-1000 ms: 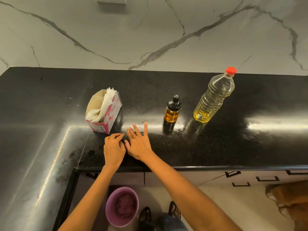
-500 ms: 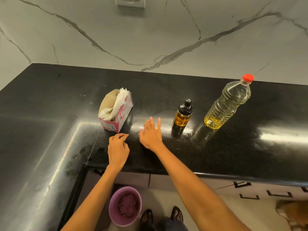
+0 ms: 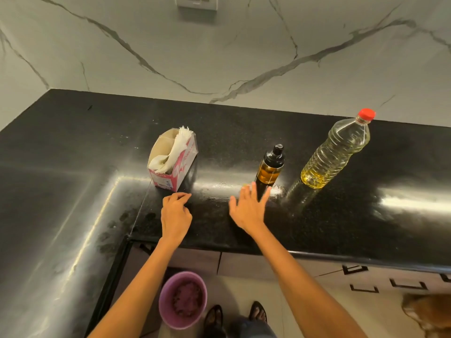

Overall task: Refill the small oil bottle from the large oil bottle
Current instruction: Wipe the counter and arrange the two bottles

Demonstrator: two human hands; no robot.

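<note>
Black glossy bench (image 3: 341, 228) under a marble wall, lots of glare. Small oil bottle (image 3: 270, 167) stands upright mid-bench, black pump cap on, amber oil partway up. Large oil bottle (image 3: 338, 152) just to its right, upright, red cap on, oil only in the lower part. Right hand (image 3: 246, 211) sits just in front of the small bottle, fingers spread, not touching, empty. Left hand (image 3: 176, 213) loosely curled on the bench near the tissue box (image 3: 174, 164), pinching nothing I can make out. Risks imo: flat open hand could knock the small bottle into the big one; narrow neck w/o funnel means spill; oily bench makes both bottles slippery.
</note>
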